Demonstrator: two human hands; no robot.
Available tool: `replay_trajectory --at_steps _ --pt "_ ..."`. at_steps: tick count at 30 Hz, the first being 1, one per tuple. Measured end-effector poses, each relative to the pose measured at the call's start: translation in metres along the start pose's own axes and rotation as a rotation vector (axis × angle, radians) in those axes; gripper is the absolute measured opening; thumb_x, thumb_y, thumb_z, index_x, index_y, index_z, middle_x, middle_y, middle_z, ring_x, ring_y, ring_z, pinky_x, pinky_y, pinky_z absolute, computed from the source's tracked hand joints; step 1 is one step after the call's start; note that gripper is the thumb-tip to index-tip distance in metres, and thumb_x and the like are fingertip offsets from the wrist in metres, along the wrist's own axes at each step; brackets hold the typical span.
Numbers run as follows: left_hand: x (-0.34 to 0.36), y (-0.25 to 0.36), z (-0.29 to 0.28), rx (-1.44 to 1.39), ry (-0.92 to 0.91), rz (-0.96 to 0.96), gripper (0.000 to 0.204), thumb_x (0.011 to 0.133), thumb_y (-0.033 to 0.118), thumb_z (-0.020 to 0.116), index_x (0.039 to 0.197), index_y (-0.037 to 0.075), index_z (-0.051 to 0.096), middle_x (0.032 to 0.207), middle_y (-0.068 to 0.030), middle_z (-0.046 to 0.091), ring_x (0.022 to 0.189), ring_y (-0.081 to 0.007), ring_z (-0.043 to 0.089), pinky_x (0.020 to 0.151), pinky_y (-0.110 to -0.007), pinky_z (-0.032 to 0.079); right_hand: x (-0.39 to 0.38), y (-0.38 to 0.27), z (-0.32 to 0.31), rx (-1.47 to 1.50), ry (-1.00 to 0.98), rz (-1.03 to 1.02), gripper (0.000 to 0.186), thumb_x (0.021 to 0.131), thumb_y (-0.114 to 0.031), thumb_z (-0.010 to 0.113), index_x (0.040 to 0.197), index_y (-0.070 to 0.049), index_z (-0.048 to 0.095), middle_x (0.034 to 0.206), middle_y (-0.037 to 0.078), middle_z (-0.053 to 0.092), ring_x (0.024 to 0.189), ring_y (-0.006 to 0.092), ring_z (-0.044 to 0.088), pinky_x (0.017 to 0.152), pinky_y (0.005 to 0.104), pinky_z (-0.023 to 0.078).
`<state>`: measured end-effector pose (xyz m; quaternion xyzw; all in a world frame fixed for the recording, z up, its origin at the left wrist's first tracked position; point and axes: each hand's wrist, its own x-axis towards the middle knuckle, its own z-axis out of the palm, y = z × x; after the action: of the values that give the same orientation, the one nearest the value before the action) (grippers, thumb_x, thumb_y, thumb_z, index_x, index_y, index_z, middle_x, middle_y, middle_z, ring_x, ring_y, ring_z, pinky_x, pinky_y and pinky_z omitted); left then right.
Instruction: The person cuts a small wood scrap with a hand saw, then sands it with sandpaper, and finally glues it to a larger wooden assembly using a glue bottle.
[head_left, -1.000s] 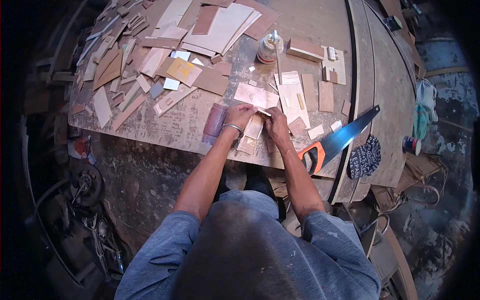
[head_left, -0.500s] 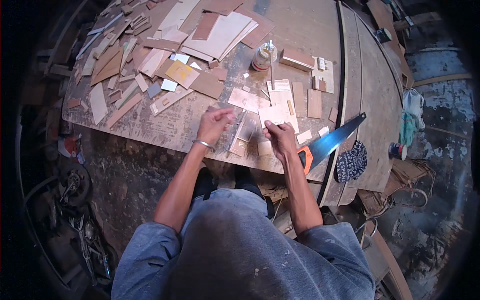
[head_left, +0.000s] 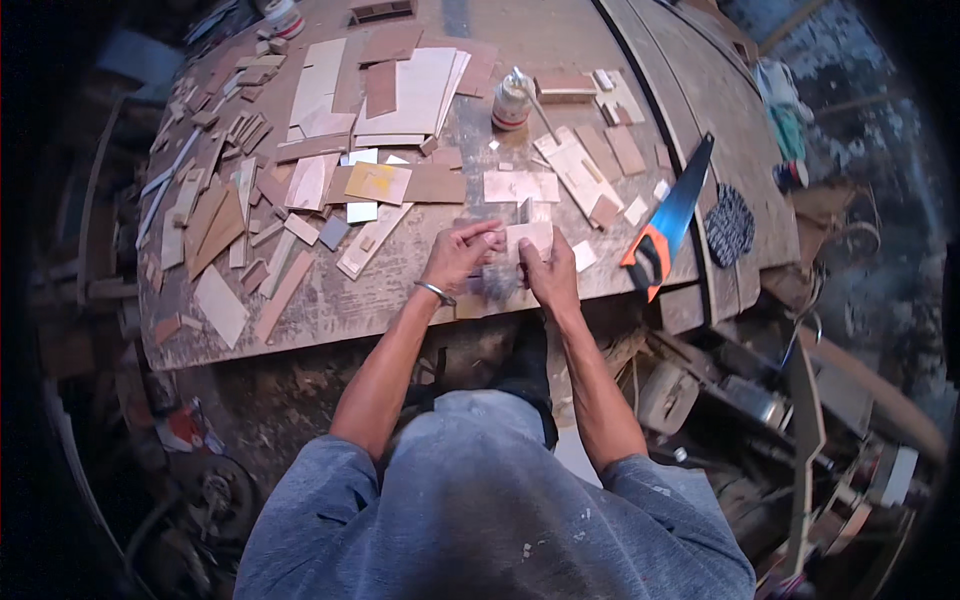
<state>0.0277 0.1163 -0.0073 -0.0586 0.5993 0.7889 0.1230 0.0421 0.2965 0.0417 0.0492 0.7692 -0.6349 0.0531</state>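
Note:
My right hand (head_left: 548,274) pinches a small, thin, pale wooden piece (head_left: 530,236) between thumb and fingers, above the table's near edge. Beside its left edge is my left hand (head_left: 464,256), wearing a metal bracelet, with its fingers drawn together and the index finger reaching over. Whatever those fingertips may hold is too small to make out, and I cannot tell whether they touch the piece. Just beyond lies a flat pale wooden rectangle (head_left: 520,186). A partly hidden small wooden assembly (head_left: 537,212) stands behind the held piece.
A glass jar (head_left: 511,106) with a brush stands beyond my hands. To the right lie a handsaw (head_left: 682,190) with an orange-and-black handle and a dark patterned cloth item (head_left: 730,225). Wood offcuts (head_left: 215,225) crowd the left; stacked thin sheets (head_left: 410,95) lie further back.
My hands have come closer together, the left moving right toward the held piece. The view has shifted, bringing more of the table's far side into sight. My right hand still grips the piece.

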Motion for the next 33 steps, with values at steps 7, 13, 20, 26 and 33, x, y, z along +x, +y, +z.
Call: replay_trajectory --at_steps 7,13,20,26,33 --pt "0.008 -0.059 -0.089 1.103 -0.184 0.410 0.058 0.081 0.026 0.073 0.136 0.014 0.058 0.152 -0.0110 0.043 0.136 -0.0405 0.041 0.110 -0.049 0.037 -0.014 0.075 0.088 -0.380 0.257 -0.088 0.027 0.092 -0.015 0.056 0.108 0.007 0.055 0.086 0.033 0.065 0.083 0.0495 0.065 0.070 0.0504 0.052" --pt "0.003 -0.057 -0.093 1.300 -0.201 0.304 0.068 0.077 0.035 0.075 0.140 0.020 0.054 0.157 0.0021 0.038 0.143 -0.0380 0.031 0.111 -0.055 0.030 -0.005 0.086 0.125 -0.606 0.149 -0.062 0.022 0.093 -0.010 0.054 0.107 0.007 0.052 0.080 0.033 0.061 0.075 0.0506 0.061 0.064 0.0563 0.046" --pt "0.004 -0.077 -0.095 1.304 -0.260 0.335 0.077 0.078 0.032 0.072 0.149 0.022 0.044 0.161 0.0025 0.031 0.148 -0.0358 0.021 0.113 -0.055 0.023 0.027 0.099 0.135 -0.730 0.355 -0.383 0.034 0.091 -0.009 0.058 0.119 0.009 0.050 0.080 0.033 0.062 0.074 0.0513 0.062 0.061 0.0551 0.049" --pt "0.013 -0.059 -0.110 1.313 -0.380 0.225 0.084 0.081 0.025 0.069 0.156 0.018 0.030 0.165 0.0003 0.021 0.151 -0.0365 0.014 0.115 -0.055 0.017 0.031 0.087 0.143 -0.686 0.203 -0.050 0.042 0.090 -0.009 0.059 0.126 0.009 0.046 0.081 0.033 0.064 0.074 0.0511 0.063 0.062 0.0564 0.049" --pt "0.014 -0.058 -0.109 1.346 -0.387 0.253 0.084 0.083 0.026 0.069 0.156 0.017 0.029 0.165 0.0002 0.019 0.151 -0.0372 0.013 0.115 -0.056 0.018 0.019 0.095 0.146 -0.763 0.264 -0.158 0.021 0.094 -0.011 0.055 0.110 0.004 0.054 0.076 0.030 0.061 0.071 0.0499 0.061 0.060 0.0563 0.046"
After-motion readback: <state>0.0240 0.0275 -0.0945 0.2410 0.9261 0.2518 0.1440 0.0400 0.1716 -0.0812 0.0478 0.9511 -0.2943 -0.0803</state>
